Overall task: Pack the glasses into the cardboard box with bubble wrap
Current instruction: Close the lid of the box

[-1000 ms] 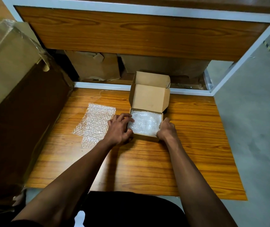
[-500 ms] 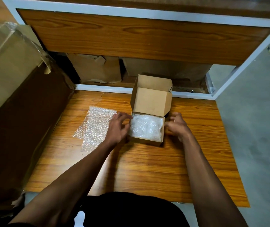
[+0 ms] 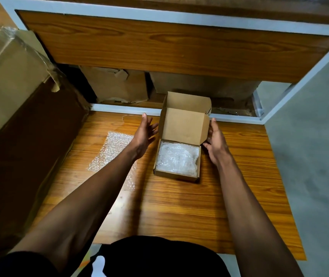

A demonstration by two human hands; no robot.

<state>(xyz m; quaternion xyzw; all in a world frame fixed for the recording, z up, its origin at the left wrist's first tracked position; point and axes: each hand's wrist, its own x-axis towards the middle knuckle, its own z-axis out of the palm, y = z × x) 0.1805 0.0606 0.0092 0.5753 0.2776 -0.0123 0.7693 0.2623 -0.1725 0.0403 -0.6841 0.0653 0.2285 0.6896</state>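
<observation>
A small cardboard box point(image 3: 176, 175) sits on the wooden shelf, its lid point(image 3: 183, 126) standing up at the back. Bubble wrap point(image 3: 177, 159) fills the box to the rim; no glasses show through it. My left hand point(image 3: 144, 132) hovers just left of the lid with fingers spread and straight, holding nothing. My right hand point(image 3: 215, 141) is at the lid's right side flap, fingers extended, thumb near the flap's lower corner. A loose sheet of bubble wrap point(image 3: 111, 152) lies flat on the shelf under my left forearm.
A large brown carton point(image 3: 14, 120) wrapped in plastic stands against the shelf's left side. Two worn cardboard boxes point(image 3: 117, 84) sit on the level behind, under an upper wooden shelf point(image 3: 179, 47) with a white frame. Grey concrete floor point(image 3: 311, 156) lies to the right.
Both hands left the box's front corners and moved away from me, up along its sides to the raised lid. Their fingers have straightened. The box stayed in place.
</observation>
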